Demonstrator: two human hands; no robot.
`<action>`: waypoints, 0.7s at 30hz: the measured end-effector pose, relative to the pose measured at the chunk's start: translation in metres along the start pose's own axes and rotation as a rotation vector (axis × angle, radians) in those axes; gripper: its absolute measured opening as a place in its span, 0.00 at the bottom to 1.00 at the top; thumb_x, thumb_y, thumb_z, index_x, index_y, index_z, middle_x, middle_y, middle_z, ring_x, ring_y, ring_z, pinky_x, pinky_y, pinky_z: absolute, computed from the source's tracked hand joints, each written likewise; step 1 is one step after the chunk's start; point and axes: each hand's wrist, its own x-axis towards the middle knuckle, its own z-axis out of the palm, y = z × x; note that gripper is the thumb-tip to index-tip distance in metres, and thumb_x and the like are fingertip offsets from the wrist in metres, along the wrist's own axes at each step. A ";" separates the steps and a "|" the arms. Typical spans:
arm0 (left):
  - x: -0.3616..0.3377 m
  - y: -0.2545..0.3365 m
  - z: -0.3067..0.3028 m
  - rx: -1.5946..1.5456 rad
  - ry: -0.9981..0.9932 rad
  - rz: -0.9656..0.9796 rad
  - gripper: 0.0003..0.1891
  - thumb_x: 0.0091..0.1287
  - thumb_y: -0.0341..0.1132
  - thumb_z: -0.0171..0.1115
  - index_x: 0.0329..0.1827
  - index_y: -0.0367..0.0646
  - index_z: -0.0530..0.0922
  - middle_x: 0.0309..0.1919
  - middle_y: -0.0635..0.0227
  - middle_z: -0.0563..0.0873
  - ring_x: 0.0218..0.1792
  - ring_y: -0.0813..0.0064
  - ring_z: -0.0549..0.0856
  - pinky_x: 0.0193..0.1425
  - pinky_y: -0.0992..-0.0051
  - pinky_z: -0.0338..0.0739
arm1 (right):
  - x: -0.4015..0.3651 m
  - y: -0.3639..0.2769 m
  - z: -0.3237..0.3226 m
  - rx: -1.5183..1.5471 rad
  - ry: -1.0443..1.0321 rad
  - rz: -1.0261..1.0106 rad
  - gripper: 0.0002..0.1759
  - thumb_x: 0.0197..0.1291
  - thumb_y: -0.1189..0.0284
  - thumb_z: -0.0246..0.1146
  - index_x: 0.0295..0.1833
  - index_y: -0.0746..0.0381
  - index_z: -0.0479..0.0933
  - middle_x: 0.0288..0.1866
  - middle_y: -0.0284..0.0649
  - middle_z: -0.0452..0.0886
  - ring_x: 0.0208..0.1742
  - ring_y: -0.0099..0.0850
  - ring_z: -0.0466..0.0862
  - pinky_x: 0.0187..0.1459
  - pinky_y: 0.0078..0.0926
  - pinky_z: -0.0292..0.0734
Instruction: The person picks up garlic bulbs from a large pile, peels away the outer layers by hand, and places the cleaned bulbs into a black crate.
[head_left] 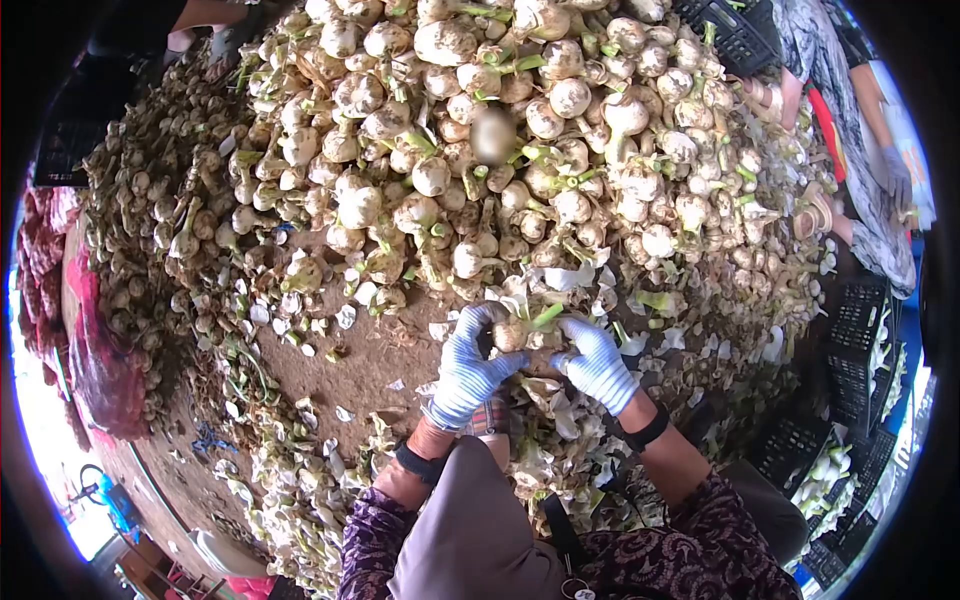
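My left hand (pixel 470 370), in a striped white-and-blue glove, is closed around a garlic bulb (pixel 510 333) with fingers and thumb. A short green stem (pixel 547 316) points up and right from the bulb. Just right of it, my right hand (pixel 597 366), gloved alike, has thumb and fingers curled toward the stem and the papery skin. What its fingertips pinch is too small to make out. Loose peeled skins (pixel 560 278) lie beyond both hands, and more trimmings (pixel 565 415) lie beneath them.
A large heap of garlic bulbs (pixel 430 180) rises in front. Peel litter (pixel 300 490) covers the ground by my legs. Black crates (pixel 858 325) stand at the right. A co-worker's patterned clothing (pixel 850 130) shows at upper right; red mesh sacks (pixel 105 350) are at left.
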 end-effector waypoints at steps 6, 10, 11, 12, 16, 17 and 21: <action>0.002 0.018 0.011 0.823 0.035 0.510 0.22 0.44 0.21 0.68 0.44 0.41 0.73 0.46 0.53 0.75 0.42 0.55 0.79 0.42 0.66 0.77 | 0.016 -0.035 -0.019 1.286 -0.113 1.084 0.19 0.61 0.56 0.57 0.41 0.63 0.75 0.15 0.35 0.73 0.10 0.26 0.71 0.12 0.20 0.64; 0.007 0.012 0.012 0.964 -0.023 0.722 0.21 0.45 0.22 0.67 0.44 0.42 0.73 0.45 0.51 0.75 0.41 0.51 0.79 0.41 0.65 0.77 | 0.017 -0.034 -0.004 1.348 -0.052 1.074 0.16 0.60 0.62 0.60 0.44 0.64 0.75 0.23 0.34 0.76 0.18 0.24 0.75 0.19 0.20 0.71; 0.006 0.009 0.011 0.965 -0.023 0.722 0.21 0.45 0.22 0.67 0.44 0.42 0.73 0.45 0.51 0.75 0.41 0.51 0.79 0.41 0.65 0.77 | 0.016 -0.032 0.000 1.334 -0.058 1.068 0.16 0.59 0.66 0.61 0.48 0.65 0.74 0.31 0.34 0.79 0.26 0.24 0.79 0.27 0.20 0.77; 0.005 0.007 0.009 1.057 -0.036 0.790 0.20 0.45 0.23 0.64 0.43 0.43 0.74 0.45 0.51 0.75 0.41 0.51 0.79 0.40 0.64 0.77 | 0.020 -0.036 -0.002 1.358 -0.028 1.107 0.13 0.58 0.71 0.61 0.46 0.65 0.75 0.34 0.35 0.79 0.31 0.25 0.80 0.36 0.19 0.78; 0.005 0.005 0.006 0.983 -0.091 0.752 0.21 0.44 0.21 0.67 0.43 0.42 0.73 0.44 0.53 0.76 0.40 0.55 0.79 0.42 0.67 0.77 | 0.019 -0.034 -0.006 1.365 -0.036 1.173 0.11 0.56 0.75 0.61 0.45 0.66 0.76 0.33 0.34 0.79 0.32 0.25 0.81 0.36 0.18 0.77; 0.004 0.005 0.007 0.982 -0.092 0.751 0.21 0.44 0.21 0.67 0.43 0.42 0.73 0.44 0.53 0.76 0.40 0.55 0.79 0.42 0.67 0.77 | 0.014 -0.029 -0.005 1.387 -0.069 1.132 0.12 0.55 0.76 0.61 0.46 0.66 0.76 0.34 0.35 0.80 0.33 0.26 0.81 0.37 0.18 0.77; -0.002 0.004 0.009 0.497 0.018 0.201 0.23 0.47 0.22 0.69 0.47 0.45 0.73 0.45 0.65 0.77 0.44 0.65 0.78 0.48 0.76 0.74 | 0.015 -0.032 0.002 1.294 0.007 0.972 0.17 0.53 0.72 0.65 0.47 0.67 0.76 0.41 0.41 0.82 0.36 0.28 0.83 0.43 0.21 0.77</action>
